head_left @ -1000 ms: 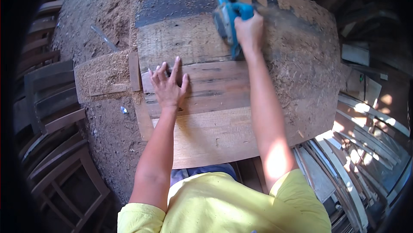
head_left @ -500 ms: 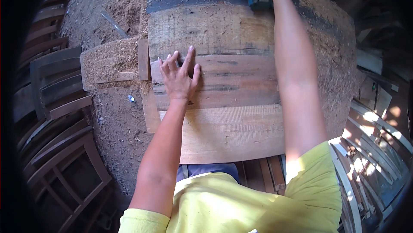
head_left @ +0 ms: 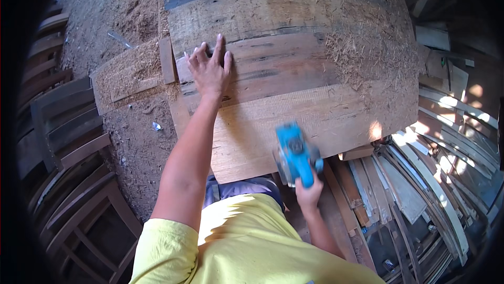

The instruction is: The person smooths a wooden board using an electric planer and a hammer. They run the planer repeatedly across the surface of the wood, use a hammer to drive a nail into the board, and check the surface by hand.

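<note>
A teal electric hand planer [head_left: 295, 150] is at the near edge of the wood, its handle gripped by my right hand [head_left: 308, 192]. Motion blurs the tool, and I cannot tell whether its sole touches the wood. My left hand [head_left: 209, 74] rests on the left part of a wide wooden panel [head_left: 262, 105] with its fingers spread. Several boards side by side make up this panel, with pale, reddish and dark-coated bands. Curled shavings [head_left: 362, 55] cover much of its right side.
Along the panel's left edge lies a small wood strip [head_left: 167, 61], beside a shavings-covered board [head_left: 128, 76]. Curved wooden frames [head_left: 100, 216] are stacked at the left. Long offcuts [head_left: 436, 195] pile up at the right. Sawdust covers the ground [head_left: 131, 153] at left.
My right hand has drawn the planer from the far side of the panel back to its near edge. The left hand stays spread on the wood while the view has shifted slightly.
</note>
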{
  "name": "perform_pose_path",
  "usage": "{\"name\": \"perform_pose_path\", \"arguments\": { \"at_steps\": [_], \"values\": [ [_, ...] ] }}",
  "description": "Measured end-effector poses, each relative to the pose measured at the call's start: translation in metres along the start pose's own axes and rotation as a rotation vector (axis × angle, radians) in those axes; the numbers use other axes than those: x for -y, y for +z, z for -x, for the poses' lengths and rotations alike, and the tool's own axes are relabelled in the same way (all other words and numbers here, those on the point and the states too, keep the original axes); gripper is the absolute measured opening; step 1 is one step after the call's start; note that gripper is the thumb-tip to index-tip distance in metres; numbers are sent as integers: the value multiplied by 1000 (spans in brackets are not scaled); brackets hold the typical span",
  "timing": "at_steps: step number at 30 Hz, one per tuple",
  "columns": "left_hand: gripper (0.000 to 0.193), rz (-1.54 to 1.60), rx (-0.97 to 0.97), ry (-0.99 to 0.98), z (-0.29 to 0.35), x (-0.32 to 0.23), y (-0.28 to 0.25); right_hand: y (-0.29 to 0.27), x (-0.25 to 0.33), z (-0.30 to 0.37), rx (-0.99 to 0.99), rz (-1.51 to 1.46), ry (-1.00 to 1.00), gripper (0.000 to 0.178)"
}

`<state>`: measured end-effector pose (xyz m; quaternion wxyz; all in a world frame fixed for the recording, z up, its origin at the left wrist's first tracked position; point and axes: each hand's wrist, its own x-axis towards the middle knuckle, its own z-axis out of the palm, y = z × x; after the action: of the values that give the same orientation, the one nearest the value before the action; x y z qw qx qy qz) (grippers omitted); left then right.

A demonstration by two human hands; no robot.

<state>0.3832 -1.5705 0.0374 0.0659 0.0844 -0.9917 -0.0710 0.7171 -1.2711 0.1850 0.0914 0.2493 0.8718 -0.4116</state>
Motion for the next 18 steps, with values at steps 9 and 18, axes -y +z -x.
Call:
{"name": "perform_pose_path", "arguments": {
  "at_steps": [9,18],
  "values": [
    [79,-55,-90,42,-6,57,7,25,44,-26,-37,21,2,60],
    [89,-120,-49,-123,-5,60,3,120,249,-307,-152,96,-329,33]
  ]
}}
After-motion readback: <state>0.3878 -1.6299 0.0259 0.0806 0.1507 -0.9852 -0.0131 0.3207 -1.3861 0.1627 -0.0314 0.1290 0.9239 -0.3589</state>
